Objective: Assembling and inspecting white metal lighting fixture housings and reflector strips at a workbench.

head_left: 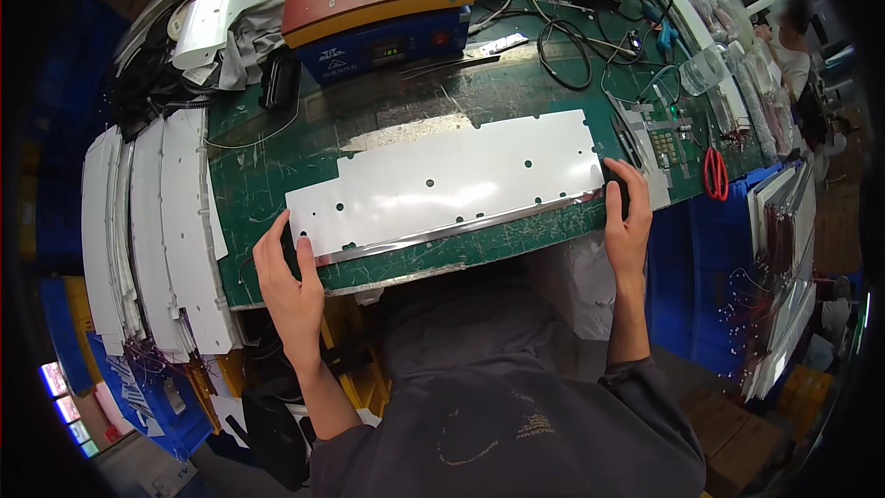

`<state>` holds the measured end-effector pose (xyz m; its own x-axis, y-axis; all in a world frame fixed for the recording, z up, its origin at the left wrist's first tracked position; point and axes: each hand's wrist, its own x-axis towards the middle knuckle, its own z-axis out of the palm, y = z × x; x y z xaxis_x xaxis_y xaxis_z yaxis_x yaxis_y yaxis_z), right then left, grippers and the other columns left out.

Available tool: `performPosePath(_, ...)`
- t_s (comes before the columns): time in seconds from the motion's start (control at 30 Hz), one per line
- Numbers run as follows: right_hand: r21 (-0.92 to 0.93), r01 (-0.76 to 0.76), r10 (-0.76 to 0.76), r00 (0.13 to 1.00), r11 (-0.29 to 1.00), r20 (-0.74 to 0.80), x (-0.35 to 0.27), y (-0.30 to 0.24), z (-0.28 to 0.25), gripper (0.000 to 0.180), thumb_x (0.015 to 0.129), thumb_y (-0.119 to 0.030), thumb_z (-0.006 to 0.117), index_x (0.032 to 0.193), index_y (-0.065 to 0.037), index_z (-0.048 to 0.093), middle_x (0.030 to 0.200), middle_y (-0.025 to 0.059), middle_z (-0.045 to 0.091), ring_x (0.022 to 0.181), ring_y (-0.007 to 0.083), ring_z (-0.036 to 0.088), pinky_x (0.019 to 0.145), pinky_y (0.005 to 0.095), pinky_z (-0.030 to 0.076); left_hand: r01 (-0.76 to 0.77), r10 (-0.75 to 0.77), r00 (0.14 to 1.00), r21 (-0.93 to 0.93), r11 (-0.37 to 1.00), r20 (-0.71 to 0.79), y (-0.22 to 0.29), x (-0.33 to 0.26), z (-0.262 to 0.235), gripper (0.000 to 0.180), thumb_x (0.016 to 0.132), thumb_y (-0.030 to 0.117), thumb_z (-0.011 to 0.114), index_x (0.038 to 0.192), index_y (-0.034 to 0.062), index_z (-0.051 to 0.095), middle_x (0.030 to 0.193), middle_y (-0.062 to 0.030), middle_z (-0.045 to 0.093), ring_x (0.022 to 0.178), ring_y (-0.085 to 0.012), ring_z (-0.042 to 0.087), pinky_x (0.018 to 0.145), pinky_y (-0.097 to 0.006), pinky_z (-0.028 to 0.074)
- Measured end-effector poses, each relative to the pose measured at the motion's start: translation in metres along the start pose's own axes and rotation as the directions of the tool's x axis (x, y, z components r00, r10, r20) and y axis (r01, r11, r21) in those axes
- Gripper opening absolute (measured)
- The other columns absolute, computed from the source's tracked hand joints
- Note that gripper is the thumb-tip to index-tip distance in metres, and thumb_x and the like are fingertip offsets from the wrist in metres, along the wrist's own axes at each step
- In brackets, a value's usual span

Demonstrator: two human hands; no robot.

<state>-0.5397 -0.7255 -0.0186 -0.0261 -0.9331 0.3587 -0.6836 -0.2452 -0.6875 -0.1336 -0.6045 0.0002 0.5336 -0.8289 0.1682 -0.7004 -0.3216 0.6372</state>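
While left hand (291, 293) grips white panel (392, 207) | right hand (629, 221) at far end, hold unclear | panel laid out, work left can't be told

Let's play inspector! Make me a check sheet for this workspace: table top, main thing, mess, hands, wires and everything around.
Surface: green tabletop, scratched.
Job's things: long white panel with small holes and notches, lying on the tabletop; shiny strip along its near edge.
Clutter: blue box-shaped machine with a reddish-brown top, behind the panel.
Hands: left hand at the panel's left end, right hand at its right end; fingers spread.
Cables: black looped cable, right of the machine.
Surroundings: stacked white panels at left; another person far right.
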Motion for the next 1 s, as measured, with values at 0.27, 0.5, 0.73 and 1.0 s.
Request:
performPosePath(0.27,0.213,-0.162,0.145,0.985,0.963,0.092,0.015,0.002,0.004,0.034,0.106,-0.009,0.059,0.139,-0.002,0.066,0.132,0.013,0.071,0.123,0.0254,0.065,0.108,0.0348,0.049,0.203,-0.209,0.977,-0.499,0.842,0.045,0.008,0.015,-0.008,0.051,0.102,-0.004,0.061,0.152,0.005,0.056,0.136,-0.0143,0.063,0.114,-0.0224,0.064,0.1,-0.033,0.052)
performPosePath(0.5,0.354,-0.279,0.27,0.96,0.893,0.076,0.032,0.01,0.005,0.03,0.106,-0.008,0.061,0.135,-0.002,0.066,0.124,0.0124,0.073,0.117,0.0219,0.066,0.104,0.0327,0.05,0.093,-0.112,0.994,-0.617,0.781,0.007,0.007,0.003,-0.029,0.054,0.099,-0.009,0.062,0.151,0.0033,0.055,0.137,-0.0134,0.062,0.112,-0.0197,0.063,0.099,-0.03,0.051)
performPosePath(0.73,0.547,-0.205,0.298,0.95,0.812,-0.087,0.029,0.016,-0.001,0.023,0.105,-0.007,0.064,0.128,-0.001,0.067,0.118,0.0109,0.074,0.116,0.0196,0.066,0.104,0.0315,0.049,-0.027,-0.017,0.998,-0.61,0.792,-0.067,0.004,-0.007,-0.04,0.051,0.099,-0.008,0.063,0.148,0.0019,0.055,0.14,-0.0137,0.061,0.113,-0.0198,0.063,0.1,-0.03,0.05)
performPosePath(1.0,0.417,0.143,-0.047,0.972,0.897,-0.232,0.045,-0.03,-0.029,0.024,0.098,-0.001,0.069,0.122,-0.004,0.069,0.121,0.0086,0.072,0.122,0.0243,0.065,0.109,0.0349,0.048,-0.34,0.131,0.91,-0.528,0.778,-0.394,-0.003,-0.008,-0.056,0.026,0.098,-0.006,0.065,0.12,0.0068,0.06,0.119,-0.0089,0.061,0.116,-0.0247,0.064,0.105,-0.038,0.05)
